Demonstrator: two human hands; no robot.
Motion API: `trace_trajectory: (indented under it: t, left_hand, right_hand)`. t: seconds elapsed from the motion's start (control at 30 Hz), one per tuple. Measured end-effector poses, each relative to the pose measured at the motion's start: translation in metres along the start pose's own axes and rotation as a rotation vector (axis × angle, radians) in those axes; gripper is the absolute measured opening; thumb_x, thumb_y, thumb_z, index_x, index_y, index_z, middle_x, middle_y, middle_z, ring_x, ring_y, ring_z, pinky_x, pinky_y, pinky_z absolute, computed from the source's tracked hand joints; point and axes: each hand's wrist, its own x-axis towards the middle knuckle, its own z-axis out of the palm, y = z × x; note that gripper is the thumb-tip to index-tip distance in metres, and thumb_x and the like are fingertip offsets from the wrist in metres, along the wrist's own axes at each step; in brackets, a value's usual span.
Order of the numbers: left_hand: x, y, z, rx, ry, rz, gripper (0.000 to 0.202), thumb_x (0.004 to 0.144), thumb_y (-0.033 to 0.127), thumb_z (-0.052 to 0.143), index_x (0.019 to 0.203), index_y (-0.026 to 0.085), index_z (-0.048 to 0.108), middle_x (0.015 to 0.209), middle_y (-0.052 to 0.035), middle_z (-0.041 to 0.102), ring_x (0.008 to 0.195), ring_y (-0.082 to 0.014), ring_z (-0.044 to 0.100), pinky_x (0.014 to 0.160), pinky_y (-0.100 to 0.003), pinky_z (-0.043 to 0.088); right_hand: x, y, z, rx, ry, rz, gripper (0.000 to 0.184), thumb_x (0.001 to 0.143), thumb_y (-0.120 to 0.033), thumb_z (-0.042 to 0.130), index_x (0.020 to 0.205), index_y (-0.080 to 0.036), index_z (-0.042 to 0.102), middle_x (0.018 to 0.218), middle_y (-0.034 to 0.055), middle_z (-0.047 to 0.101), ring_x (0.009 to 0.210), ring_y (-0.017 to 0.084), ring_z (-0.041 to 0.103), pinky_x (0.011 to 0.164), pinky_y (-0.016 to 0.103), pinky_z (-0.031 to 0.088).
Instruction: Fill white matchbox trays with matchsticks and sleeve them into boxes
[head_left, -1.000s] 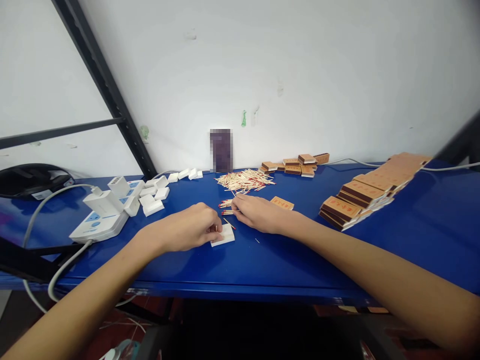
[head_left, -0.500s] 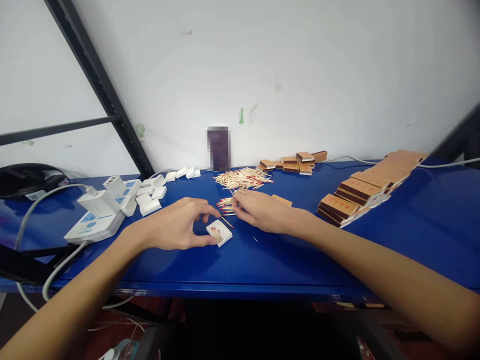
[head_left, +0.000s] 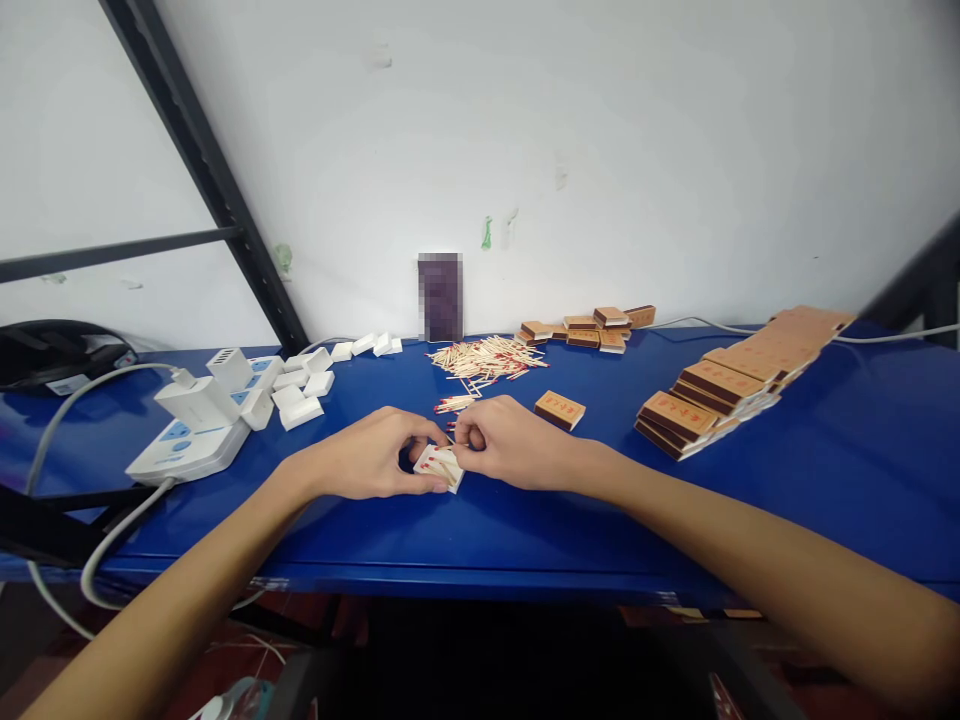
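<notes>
The left hand (head_left: 367, 455) clasps the white tray (head_left: 433, 464) between thumb and fingers on the blue table (head_left: 525, 525), while the right hand (head_left: 506, 442) pinches matches (head_left: 450, 473) narrowly over it, fingertips hiding the tray's far edge.

counts on the desk (head_left: 525, 530)
1 left hand (head_left: 367, 458), 1 right hand (head_left: 510, 445), 1 white tray (head_left: 439, 466); 1 lone brown matchbox (head_left: 559, 409), 1 big match heap (head_left: 489, 357), 1 small match cluster (head_left: 452, 404), about 7 back matchboxes (head_left: 592, 328), 1 power strip (head_left: 184, 450).
</notes>
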Motion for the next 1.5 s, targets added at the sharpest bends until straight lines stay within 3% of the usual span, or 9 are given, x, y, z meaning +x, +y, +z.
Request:
trace_trajectory:
  t: [0.3, 0.47, 0.6, 0.73, 0.93, 1.03, 1.17, 1.37, 1.5]
  left_hand:
    - [0.005, 0.004, 0.015, 0.087, 0.07, 0.03, 0.041, 0.081, 0.056, 0.064, 0.099, 0.019, 0.068, 0.062, 0.004, 0.053, 0.056, -0.0114, 0.048, 0.057, -0.024, 0.033]
    - [0.007, 0.002, 0.014, 0.086, 0.112, 0.066, 0.041, 0.088, 0.055, 0.056, 0.104, 0.019, 0.067, 0.065, 0.0028, 0.055, 0.058, -0.0122, 0.048, 0.058, -0.025, 0.034]
    - [0.014, -0.012, 0.0, 0.062, 0.137, 0.102, 0.03, 0.097, 0.038, 0.045, 0.11, 0.02, 0.066, 0.075, 0.0, 0.061, 0.064, -0.0124, 0.052, 0.062, -0.025, 0.037]
    - [0.03, -0.022, -0.008, 0.133, -0.03, 0.181, 0.02, 0.093, 0.03, 0.053, 0.102, 0.021, 0.068, 0.094, -0.0036, 0.064, 0.077, -0.0143, 0.057, 0.07, -0.026, 0.04]
    - [0.039, -0.026, -0.009, 0.281, -0.149, 0.161, 0.011, 0.091, 0.019, 0.051, 0.09, 0.019, 0.062, 0.086, -0.0026, 0.061, 0.077, -0.016, 0.054, 0.069, -0.027, 0.039]
    - [0.028, -0.027, -0.013, 0.295, -0.083, 0.124, 0.013, 0.092, 0.02, 0.047, 0.09, 0.017, 0.059, 0.089, -0.0043, 0.059, 0.075, -0.0155, 0.052, 0.069, -0.028, 0.039]
    - [0.012, -0.016, -0.009, 0.022, 0.085, 0.087, 0.018, 0.094, 0.028, 0.048, 0.091, 0.016, 0.061, 0.082, -0.0022, 0.06, 0.068, -0.0128, 0.051, 0.064, -0.025, 0.041]
    - [0.008, 0.003, 0.01, -0.273, 0.19, 0.145, 0.035, 0.098, 0.031, 0.042, 0.128, 0.02, 0.056, 0.085, -0.0021, 0.057, 0.068, -0.0113, 0.048, 0.062, -0.024, 0.042]
    - [0.009, 0.005, 0.016, -0.389, 0.323, 0.104, 0.027, 0.097, 0.034, 0.046, 0.107, 0.019, 0.066, 0.091, -0.0046, 0.06, 0.073, -0.0122, 0.051, 0.063, -0.024, 0.042]
  right_hand:
    - [0.005, 0.031, -0.02, -0.218, 0.14, -0.02, 0.014, 0.088, -0.021, 0.053, 0.083, -0.016, 0.065, 0.08, 0.0038, 0.062, 0.073, 0.015, 0.052, 0.067, 0.027, 0.035]
    - [0.009, 0.044, -0.014, -0.274, 0.04, -0.004, 0.021, 0.089, -0.034, 0.056, 0.092, -0.017, 0.069, 0.091, 0.0084, 0.063, 0.085, 0.02, 0.056, 0.071, 0.029, 0.038]
    - [0.016, 0.04, -0.007, -0.192, -0.004, 0.018, 0.017, 0.089, -0.027, 0.056, 0.083, -0.017, 0.068, 0.079, 0.0046, 0.064, 0.075, 0.016, 0.055, 0.065, 0.027, 0.036]
    - [0.019, 0.039, -0.018, -0.054, -0.172, 0.134, 0.011, 0.083, -0.021, 0.057, 0.081, -0.015, 0.067, 0.068, 0.0001, 0.062, 0.061, 0.012, 0.052, 0.057, 0.024, 0.034]
    - [0.015, 0.036, -0.043, -0.051, -0.414, 0.214, 0.012, 0.074, -0.024, 0.057, 0.073, -0.015, 0.065, 0.057, -0.0032, 0.053, 0.052, 0.01, 0.042, 0.049, 0.026, 0.03]
    - [0.015, 0.032, -0.046, -0.086, -0.461, 0.236, 0.009, 0.07, -0.024, 0.057, 0.067, -0.016, 0.062, 0.054, -0.0039, 0.05, 0.051, 0.01, 0.04, 0.048, 0.026, 0.028]
    - [0.018, 0.029, -0.045, -0.073, -0.45, 0.222, 0.009, 0.069, -0.024, 0.059, 0.069, -0.016, 0.064, 0.058, -0.0029, 0.055, 0.053, 0.01, 0.045, 0.051, 0.025, 0.032]
    - [0.016, 0.024, -0.042, -0.12, -0.435, 0.173, 0.008, 0.069, -0.022, 0.058, 0.07, -0.016, 0.063, 0.059, -0.002, 0.057, 0.053, 0.011, 0.046, 0.051, 0.025, 0.03]
    - [0.013, 0.026, -0.039, -0.221, -0.397, 0.163, 0.009, 0.071, -0.024, 0.057, 0.068, -0.017, 0.06, 0.057, -0.0013, 0.056, 0.051, 0.011, 0.044, 0.049, 0.026, 0.026]
